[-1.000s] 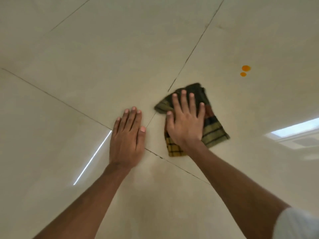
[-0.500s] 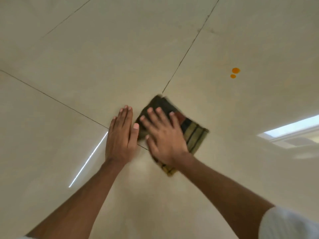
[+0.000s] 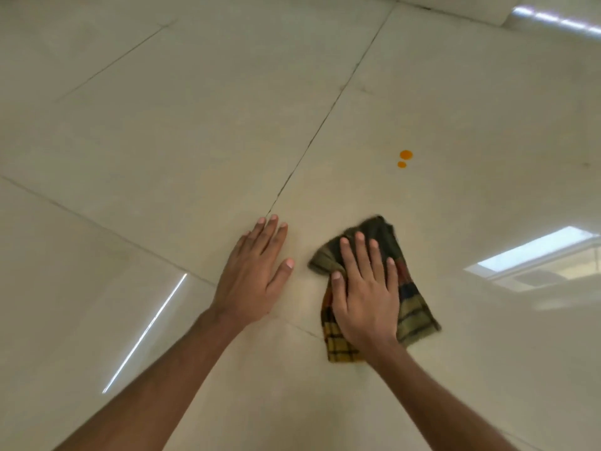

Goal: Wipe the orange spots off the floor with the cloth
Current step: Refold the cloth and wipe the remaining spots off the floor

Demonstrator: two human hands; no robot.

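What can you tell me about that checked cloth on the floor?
The cloth is a woven plaid rag, dark olive at its far end, with a reddish band in the middle and yellow checks crossed by black lines at the near corner. It lies crumpled and partly folded, flat on the pale glossy tiled floor. The right hand presses down on it with spread fingers and covers its middle. The left hand rests on the tile beside it, not touching. Two orange spots sit beyond it, uncovered.

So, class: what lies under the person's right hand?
The checked cloth, pressed flat on the tiled floor by the right hand. Whatever floor the cloth covers is hidden; two orange spots lie uncovered beyond it.
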